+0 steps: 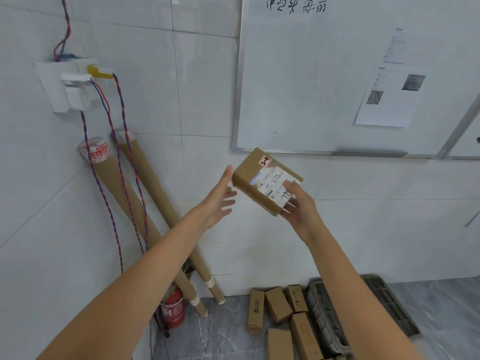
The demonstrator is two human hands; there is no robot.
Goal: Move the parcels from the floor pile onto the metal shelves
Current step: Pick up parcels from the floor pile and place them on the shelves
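Right hand point(298, 206) has the parcel point(267, 180) held up at chest height in front of the tiled wall, just below the whiteboard point(337, 74). The grip looks thin: thumb on the label face, the other fingers curled under the near corner, most of the box cantilevered out past the hand and tilted. Left hand point(220, 201) is open, fingers spread, just beside the box's left edge but not touching it.

Risks as I see them:
- One-corner pinch on a tilted box. If the left hand doesn't get under it, it could rotate out of the fingers and drop.
- Straight below is the floor pile point(283, 315) of small cartons next to a grey crate point(389, 305). A drop lands on those.
- No metal shelves visible from this angle, so the person likely has to turn while carrying. A turn with that loose hold is the weak point.
- Cardboard tubes point(135, 193) lean on the wall to the left with twisted wires point(122, 157) hanging over them; a wide left-arm swing could snag or topple them onto the fire extinguisher point(172, 310).
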